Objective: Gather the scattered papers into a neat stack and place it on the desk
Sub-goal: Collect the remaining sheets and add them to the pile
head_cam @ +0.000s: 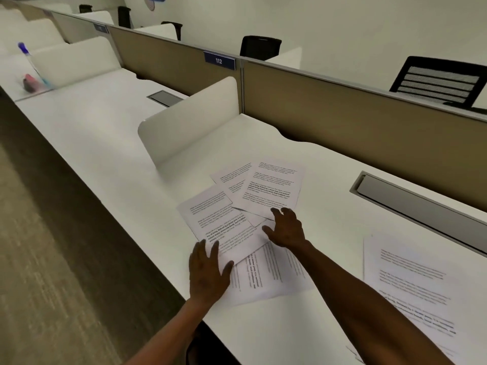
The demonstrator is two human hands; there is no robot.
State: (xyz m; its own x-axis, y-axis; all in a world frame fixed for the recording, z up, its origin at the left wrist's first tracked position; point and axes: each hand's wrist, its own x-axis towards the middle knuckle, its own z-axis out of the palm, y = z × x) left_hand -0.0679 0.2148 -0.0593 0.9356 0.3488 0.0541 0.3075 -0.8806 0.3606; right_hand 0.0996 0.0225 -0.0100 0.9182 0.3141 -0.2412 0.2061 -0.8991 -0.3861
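Observation:
Several printed white sheets lie overlapping and fanned out on the white desk [329,185]. One sheet [274,188] is farthest, another sheet [218,219] lies left of it, and a third sheet [268,275] sits nearest the desk's front edge. My left hand [208,272] lies flat with spread fingers on the left sheet's near corner. My right hand [286,227] rests with spread fingers where the sheets overlap. A separate printed sheet [411,285] lies apart at the right.
A white divider panel [189,119] stands left of the papers. A tan partition [355,119] with a "112" sign backs the desk. A grey cable hatch [419,206] is set in the desk at right. Black chairs stand beyond; carpet floor lies left.

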